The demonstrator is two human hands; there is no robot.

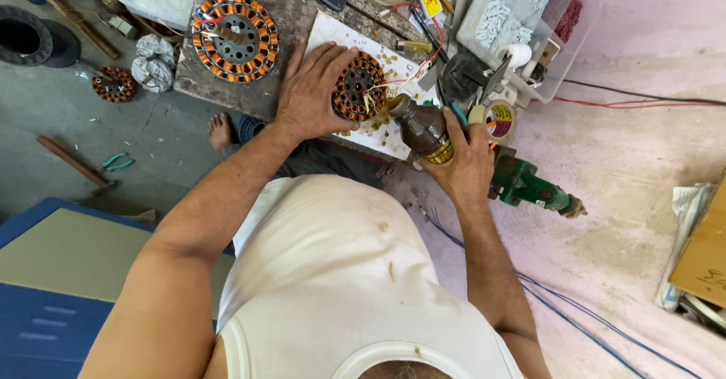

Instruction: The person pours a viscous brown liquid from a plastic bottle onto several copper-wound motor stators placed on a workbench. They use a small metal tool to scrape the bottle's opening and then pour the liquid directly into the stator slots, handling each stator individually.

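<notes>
Hands on the small stator job. Left hand (308,92) lies flat, fingers spread, palm cupping the left side of a small copper-wound stator (358,86). Stator sits on a white sheet (333,35) spotted with brown drips, on the worn wooden bench (291,1). Right hand (467,158) is wrapped around a brown bottle (423,128), fingers closed on its body. Bottle is tilted, its mouth down at the stator's right edge, touching or just beside it; cannot tell which. Larger wound stator (234,37) lies further left on the bench, well apart. Green power drill (529,186) lies just beside the right hand. Tape roll (497,116) and clear plastic parts box (529,16) sit beyond it.
</notes>
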